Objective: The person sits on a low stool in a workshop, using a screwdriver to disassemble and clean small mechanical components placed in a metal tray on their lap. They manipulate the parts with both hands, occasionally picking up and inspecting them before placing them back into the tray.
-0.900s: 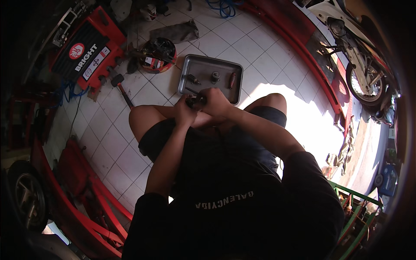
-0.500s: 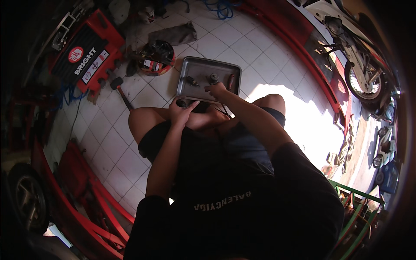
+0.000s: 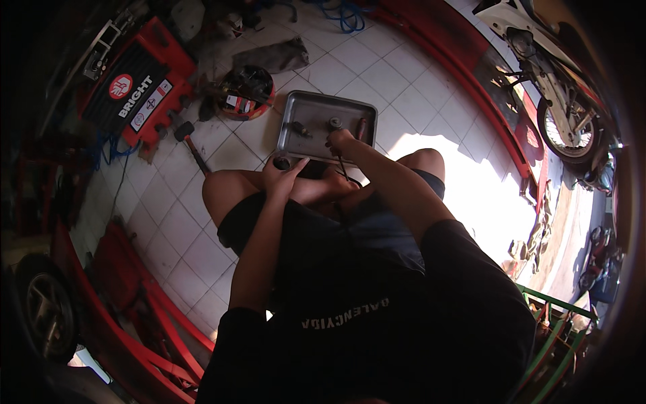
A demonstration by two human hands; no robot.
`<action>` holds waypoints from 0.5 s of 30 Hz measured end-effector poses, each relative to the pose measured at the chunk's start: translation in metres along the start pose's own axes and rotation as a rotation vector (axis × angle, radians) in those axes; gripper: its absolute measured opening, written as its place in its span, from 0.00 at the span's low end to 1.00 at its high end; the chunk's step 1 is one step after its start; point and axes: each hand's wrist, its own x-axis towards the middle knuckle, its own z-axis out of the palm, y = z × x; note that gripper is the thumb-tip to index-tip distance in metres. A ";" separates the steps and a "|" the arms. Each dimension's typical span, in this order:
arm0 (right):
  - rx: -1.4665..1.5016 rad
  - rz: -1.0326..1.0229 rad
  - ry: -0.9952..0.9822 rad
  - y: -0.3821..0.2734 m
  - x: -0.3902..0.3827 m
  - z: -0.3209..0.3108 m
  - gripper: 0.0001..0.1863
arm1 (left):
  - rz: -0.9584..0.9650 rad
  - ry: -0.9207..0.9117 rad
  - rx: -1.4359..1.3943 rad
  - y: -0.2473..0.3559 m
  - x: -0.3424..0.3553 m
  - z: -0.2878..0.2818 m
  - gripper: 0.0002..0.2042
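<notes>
The right hand (image 3: 340, 140) has been moved to the near edge of the grey metal tray (image 3: 316, 113), grip can't be told; the dark round-ended part (image 3: 281, 163) is held in the left hand (image 3: 278, 177), best kept snug.

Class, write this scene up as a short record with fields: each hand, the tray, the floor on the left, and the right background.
Left hand: holds a dark round part
Right hand: over the metal tray, beside a metal cylindrical part; grip unclear
Tray: also contains a small dark part, dark red tool
Left floor: hammer
Right background: motorcycle
</notes>
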 end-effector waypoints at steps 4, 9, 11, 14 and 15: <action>0.183 -0.138 -0.292 -0.016 -0.070 -0.005 0.16 | 0.139 0.017 0.077 -0.015 0.002 -0.012 0.28; -0.254 -0.280 -0.251 -0.043 -0.165 -0.033 0.21 | 0.393 -0.027 0.136 0.000 -0.001 0.002 0.29; -0.349 -0.533 -0.345 -0.035 -0.187 -0.036 0.21 | 0.483 -0.044 0.224 0.007 -0.004 0.002 0.28; -0.408 -0.523 -0.375 -0.038 -0.230 -0.033 0.19 | 0.567 -0.049 0.310 0.023 -0.010 0.002 0.28; -0.495 -0.660 -0.388 -0.035 -0.236 -0.035 0.18 | 0.599 -0.055 0.317 0.027 -0.012 0.004 0.27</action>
